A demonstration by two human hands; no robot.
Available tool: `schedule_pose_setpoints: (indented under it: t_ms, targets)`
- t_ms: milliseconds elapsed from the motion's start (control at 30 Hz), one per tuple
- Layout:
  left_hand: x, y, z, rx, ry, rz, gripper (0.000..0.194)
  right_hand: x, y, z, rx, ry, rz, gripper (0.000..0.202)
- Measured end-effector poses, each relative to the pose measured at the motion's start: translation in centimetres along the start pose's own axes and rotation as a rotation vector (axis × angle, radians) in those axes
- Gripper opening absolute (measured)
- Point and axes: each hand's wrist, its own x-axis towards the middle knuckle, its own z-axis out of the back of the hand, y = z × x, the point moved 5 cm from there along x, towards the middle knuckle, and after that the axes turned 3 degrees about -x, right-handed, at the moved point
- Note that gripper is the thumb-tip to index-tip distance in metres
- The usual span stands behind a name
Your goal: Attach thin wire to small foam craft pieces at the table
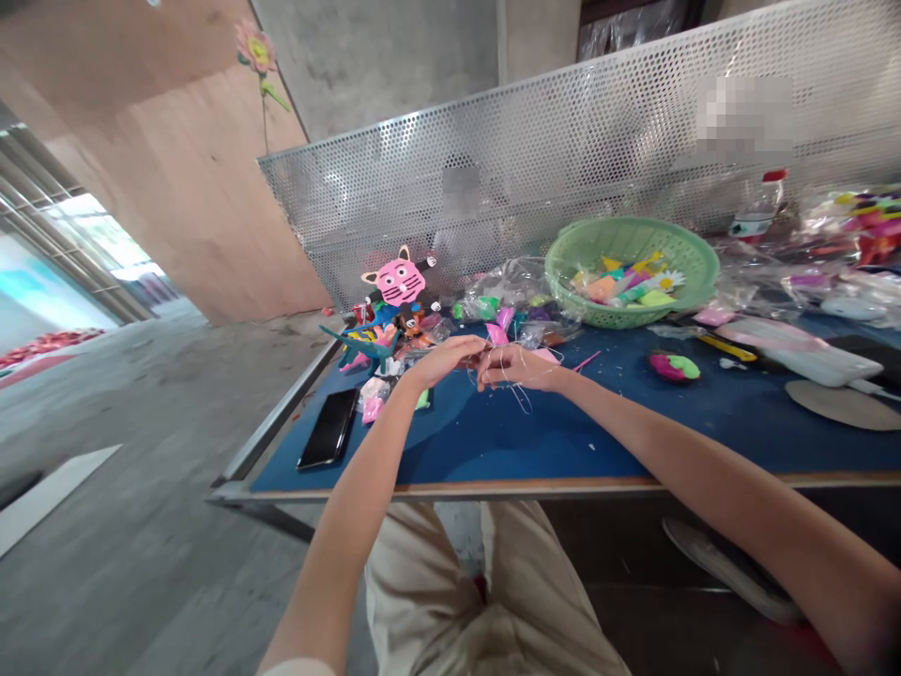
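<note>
My left hand (pixel 454 357) and my right hand (pixel 517 366) meet over the middle of the blue table (pixel 485 441). Thin pale wire (pixel 522 399) loops around the fingers of my right hand, which are curled around it. The fingers of my left hand are bent toward the right hand, and what they pinch is too small to make out. Just behind the hands lie pink pieces (pixel 498 329). A pink cat-faced figure (pixel 400 283) stands at the back left among colourful clay figures.
A black phone (pixel 328 429) lies at the left edge. Behind on the right are a green basket (pixel 633 314) of colourful pieces, a yellow cutter (pixel 728 348), a pink-and-green lump (pixel 674 367) and a bottle (pixel 760 208). A perforated metal screen (pixel 521 141) borders the back.
</note>
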Motion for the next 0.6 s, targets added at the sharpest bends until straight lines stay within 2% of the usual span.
schedule_pose_setpoints:
  t_ms: [100,200,367,467,600]
  targets:
    - [-0.1,-0.3,0.6,0.069,-0.08,-0.044,0.035,0.1,-0.1,0.1,0.054,-0.016,0.008,0.035]
    - [-0.1,-0.3,0.9,0.036,-0.112,-0.034,0.037,0.3,-0.2,0.1,0.072,-0.017,0.021,0.036]
    - [-0.2,-0.3,1.0,-0.076,-0.074,-0.028,0.041,0.3,-0.3,0.5,0.061,-0.082,0.06,0.037]
    - [-0.2,-0.2,1.1,-0.077,-0.045,-0.026,0.045,0.3,-0.3,0.6,0.06,-0.096,0.043,0.038]
    - [-0.2,0.0,1.4,-0.043,-0.067,-0.035,0.045,0.3,-0.4,0.5,0.024,-0.083,0.008,0.035]
